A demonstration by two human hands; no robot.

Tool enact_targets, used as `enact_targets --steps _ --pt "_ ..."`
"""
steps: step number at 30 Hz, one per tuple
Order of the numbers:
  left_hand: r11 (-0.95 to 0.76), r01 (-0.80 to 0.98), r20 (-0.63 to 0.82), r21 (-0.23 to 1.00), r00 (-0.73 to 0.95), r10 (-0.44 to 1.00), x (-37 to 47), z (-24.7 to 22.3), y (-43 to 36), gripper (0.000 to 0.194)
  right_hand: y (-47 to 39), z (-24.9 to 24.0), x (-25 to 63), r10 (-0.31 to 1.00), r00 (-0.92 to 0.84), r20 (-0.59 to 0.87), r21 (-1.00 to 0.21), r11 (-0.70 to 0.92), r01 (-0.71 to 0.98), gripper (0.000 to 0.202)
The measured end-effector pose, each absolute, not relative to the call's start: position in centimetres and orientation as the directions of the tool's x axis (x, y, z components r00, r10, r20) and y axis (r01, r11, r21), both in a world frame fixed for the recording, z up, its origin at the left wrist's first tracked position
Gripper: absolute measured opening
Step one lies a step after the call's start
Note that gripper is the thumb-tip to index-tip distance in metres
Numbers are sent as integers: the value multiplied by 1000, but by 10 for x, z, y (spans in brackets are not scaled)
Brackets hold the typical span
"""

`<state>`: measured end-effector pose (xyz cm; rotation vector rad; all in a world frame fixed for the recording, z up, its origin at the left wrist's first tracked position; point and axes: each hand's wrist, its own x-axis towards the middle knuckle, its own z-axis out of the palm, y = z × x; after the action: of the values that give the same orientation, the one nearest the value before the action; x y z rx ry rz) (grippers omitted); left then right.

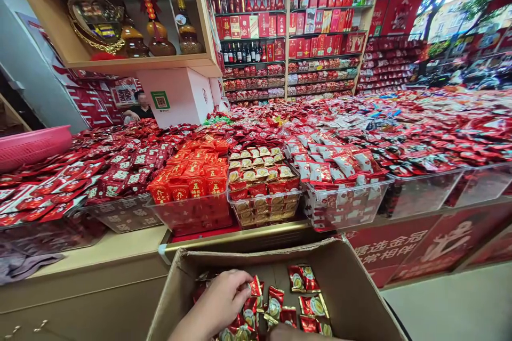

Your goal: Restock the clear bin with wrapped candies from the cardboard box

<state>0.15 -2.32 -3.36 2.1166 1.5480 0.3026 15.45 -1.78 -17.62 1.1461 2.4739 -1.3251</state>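
An open cardboard box (362,298) stands below me with red and gold wrapped candies (314,306) scattered over its bottom. My left hand (224,298) reaches into its left side, thumb and forefinger closed at a small wrapped candy (255,286); the other fingers are partly hidden. Low at the frame's bottom edge, my right hand (292,333) is among the candies, its fingers out of sight. Similar gold and red packets fill a clear plastic bin (266,200) on the counter just beyond the box.
Clear bins of orange-red packets (194,176) and white-red packets (340,192) flank the middle bin. A pink basket (34,146) is at left, above a grey cloth (28,266). Shelves (288,37) of bottles and boxes line the back. A person (142,109) is at back left.
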Motion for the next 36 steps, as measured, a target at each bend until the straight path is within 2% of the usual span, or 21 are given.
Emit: enact_targets --steps 2,5,9,11,13,20,25,29,33,36 --pt "-210 808 -117 551 323 939 2 -29 -26 26 -13 -152 164 622 -694 -363 -691 320 648 10" --pt "-179 771 -137 611 326 935 3 -22 -28 34 -4 -111 174 753 -627 -202 -799 244 550 26" --pt "-178 754 -104 632 310 945 8 -18 -30 24 0 -84 175 800 -594 -85 -981 37 190 36" --pt "-182 762 -59 622 277 959 11 -17 -31 24 -1 -82 173 786 -614 -74 -995 -95 -2 40" --pt "-187 768 -16 613 249 968 13 -16 -32 22 -2 -81 171 790 -610 -55 -983 -149 -105 35" --pt "-247 739 110 627 231 967 20 -19 -34 21 -4 -75 172 866 -500 36 -981 -66 -185 31" --pt "-206 665 83 717 212 974 23 -13 -34 22 -3 -73 173 882 -469 45 -967 -79 -241 29" --pt "-196 688 86 699 191 978 22 -11 -35 31 -7 -78 170 860 -509 30 -961 -115 -251 31" --pt "-195 706 71 681 201 977 22 -11 -35 31 -8 -87 168 849 -524 66 -960 -89 -265 32" --pt "-153 653 53 742 170 984 24 -6 -35 31 -6 -86 167 861 -504 64 -955 -94 -282 31"
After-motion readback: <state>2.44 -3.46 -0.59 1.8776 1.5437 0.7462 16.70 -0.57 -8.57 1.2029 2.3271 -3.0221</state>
